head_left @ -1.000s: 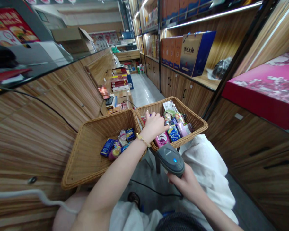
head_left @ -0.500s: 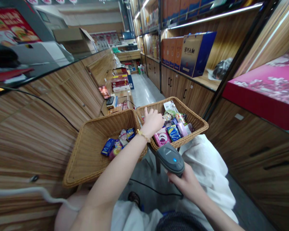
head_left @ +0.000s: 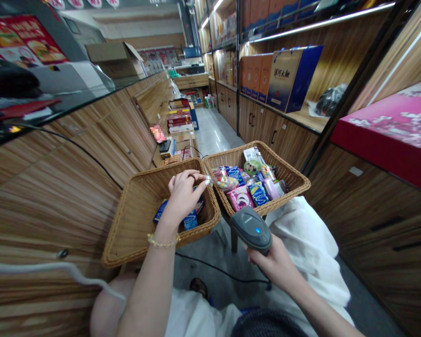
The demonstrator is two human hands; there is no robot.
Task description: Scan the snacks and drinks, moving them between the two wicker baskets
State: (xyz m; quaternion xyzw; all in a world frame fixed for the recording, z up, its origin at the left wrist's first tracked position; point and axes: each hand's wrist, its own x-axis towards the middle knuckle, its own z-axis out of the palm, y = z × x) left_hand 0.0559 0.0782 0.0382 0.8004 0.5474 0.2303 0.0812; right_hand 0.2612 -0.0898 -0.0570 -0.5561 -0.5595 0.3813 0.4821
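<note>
My left hand (head_left: 184, 194), wearing a beaded bracelet, is above the right side of the left wicker basket (head_left: 128, 206). Its thumb and index finger close together at the near end of a clear bag of colourful candies (head_left: 228, 183). Most of that bag lies in the right wicker basket (head_left: 293, 182), among several small packs, including a pink packet (head_left: 240, 199) and a blue packet (head_left: 258, 194). Beneath my left hand, more blue packets (head_left: 190, 221) are partly hidden. My right hand (head_left: 277, 262) grips a dark grey barcode scanner (head_left: 251, 229) with a lit blue light.
Wooden drawers and a counter (head_left: 91, 154) run along the left. Shelves hold gift boxes (head_left: 289, 79) on the right, beside a large pink box (head_left: 389, 135). A black cable (head_left: 224, 277) hangs below the scanner. A floor aisle (head_left: 215, 126) stretches ahead.
My left hand has moved left from over the right basket to the left basket's edge, uncovering the candy bag and packets. My right hand keeps the scanner in nearly the same place.
</note>
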